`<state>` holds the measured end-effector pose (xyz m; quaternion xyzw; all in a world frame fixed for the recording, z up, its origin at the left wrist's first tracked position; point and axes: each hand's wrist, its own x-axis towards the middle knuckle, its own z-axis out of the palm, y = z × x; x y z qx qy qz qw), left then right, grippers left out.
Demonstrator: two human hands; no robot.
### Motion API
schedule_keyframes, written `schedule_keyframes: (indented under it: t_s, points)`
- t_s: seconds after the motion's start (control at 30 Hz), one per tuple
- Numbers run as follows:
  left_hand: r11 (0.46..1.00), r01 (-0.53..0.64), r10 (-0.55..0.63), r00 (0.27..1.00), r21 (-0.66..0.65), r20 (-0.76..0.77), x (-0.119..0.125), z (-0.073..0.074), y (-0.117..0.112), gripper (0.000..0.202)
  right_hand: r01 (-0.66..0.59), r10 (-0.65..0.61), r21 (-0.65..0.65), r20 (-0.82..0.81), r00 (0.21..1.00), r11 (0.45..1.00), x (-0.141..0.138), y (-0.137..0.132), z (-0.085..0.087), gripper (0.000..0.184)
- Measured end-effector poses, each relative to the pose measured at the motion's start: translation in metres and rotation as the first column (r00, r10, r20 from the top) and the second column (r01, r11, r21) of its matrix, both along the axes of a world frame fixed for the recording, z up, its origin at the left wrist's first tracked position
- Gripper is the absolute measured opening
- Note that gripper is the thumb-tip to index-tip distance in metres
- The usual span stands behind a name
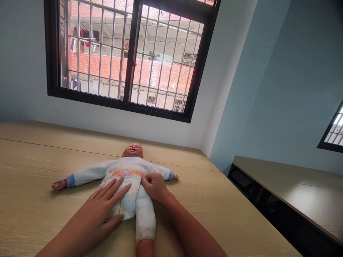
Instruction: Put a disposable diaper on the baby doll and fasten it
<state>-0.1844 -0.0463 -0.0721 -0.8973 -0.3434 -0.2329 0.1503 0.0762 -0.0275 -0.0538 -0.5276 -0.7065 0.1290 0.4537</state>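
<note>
A baby doll [125,171] in a white suit with blue cuffs lies on its back on the wooden table [40,200], arms spread and head toward the window. A diaper [128,200] with a coloured waistband covers its hips. My left hand [105,203] lies flat and open on the diaper's left side, fingers spread. My right hand [154,185] is closed in a pinch on the diaper's right edge at the doll's waist. The doll's right leg is hidden under my left hand.
A barred window [128,53] fills the wall behind the table. A second wooden counter [289,182] stands to the right, across a dark gap [268,203]. Light blue walls meet in the corner.
</note>
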Motion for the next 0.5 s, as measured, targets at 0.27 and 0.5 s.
schedule_keyframes:
  t_s: [0.27,0.5]
  points:
    - [0.998,0.004,-0.002,1.000,-0.060,0.031,-0.002,-0.002,0.003,0.076,-0.013,0.012,-0.012,-0.018,1.000,1.000,0.000,0.001,-0.002,0.041]
    - [0.990,0.027,-0.016,0.997,-0.141,0.079,-0.002,0.007,0.000,0.067,-0.016,0.016,-0.010,-0.012,1.000,1.000,-0.002,-0.002,0.000,0.041]
